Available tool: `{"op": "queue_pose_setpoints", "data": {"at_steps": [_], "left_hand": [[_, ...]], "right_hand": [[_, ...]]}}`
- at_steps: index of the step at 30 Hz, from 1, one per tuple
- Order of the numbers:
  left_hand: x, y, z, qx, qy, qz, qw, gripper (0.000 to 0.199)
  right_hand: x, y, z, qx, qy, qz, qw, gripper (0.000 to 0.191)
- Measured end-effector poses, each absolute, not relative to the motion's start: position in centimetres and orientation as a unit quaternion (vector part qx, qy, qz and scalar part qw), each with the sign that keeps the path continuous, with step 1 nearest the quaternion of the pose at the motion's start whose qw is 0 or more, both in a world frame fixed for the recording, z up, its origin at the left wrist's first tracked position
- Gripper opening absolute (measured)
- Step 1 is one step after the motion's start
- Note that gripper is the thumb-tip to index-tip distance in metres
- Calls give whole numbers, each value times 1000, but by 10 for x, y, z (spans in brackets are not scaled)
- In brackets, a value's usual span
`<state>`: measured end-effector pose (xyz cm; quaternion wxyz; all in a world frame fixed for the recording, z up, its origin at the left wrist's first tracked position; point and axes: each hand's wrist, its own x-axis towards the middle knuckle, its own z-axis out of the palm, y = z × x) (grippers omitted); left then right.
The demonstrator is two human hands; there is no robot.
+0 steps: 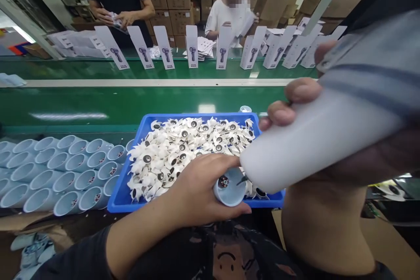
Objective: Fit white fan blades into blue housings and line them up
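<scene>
My left hand [203, 188] is closed around a light-blue cup-shaped housing [234, 194], its open mouth facing me. A small motor with reddish and metal parts shows inside it. My right hand [302, 92] grips a large white electric screwdriver [295, 148], slanting down from the upper right. Its thin dark bit reaches into the mouth of the housing; whether it touches anything there I cannot tell. Just beyond both hands lies a blue tray [197, 116] heaped with white fan blades [183, 140] that have dark round hubs.
Rows of light-blue housings [42, 179] stand left of the tray, some with motors inside. Past it runs a green conveyor belt [98, 103] with a pale rail [147, 82]. White printed boxes [192, 48] stand along the far side. Two people work there, handling white items.
</scene>
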<state>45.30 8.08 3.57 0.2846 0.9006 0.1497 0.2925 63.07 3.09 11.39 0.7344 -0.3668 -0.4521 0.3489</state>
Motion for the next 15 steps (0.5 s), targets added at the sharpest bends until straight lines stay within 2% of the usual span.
{"op": "queue_pose_setpoints", "data": {"at_steps": [2, 4, 8, 11, 15], "left_hand": [[457, 81, 38, 893, 144, 316, 287, 39], [458, 80, 38, 888, 144, 330, 288, 33], [459, 76, 35, 880, 149, 345, 290, 32], [461, 74, 35, 878, 152, 349, 290, 31], [461, 75, 34, 878, 151, 345, 294, 30]], "right_hand": [[618, 33, 120, -311, -403, 386, 769, 49], [613, 33, 122, -321, -382, 370, 784, 49], [612, 32, 121, -370, -340, 348, 791, 54], [612, 30, 118, -355, -356, 350, 790, 57], [614, 27, 115, -367, -381, 341, 777, 52]]}}
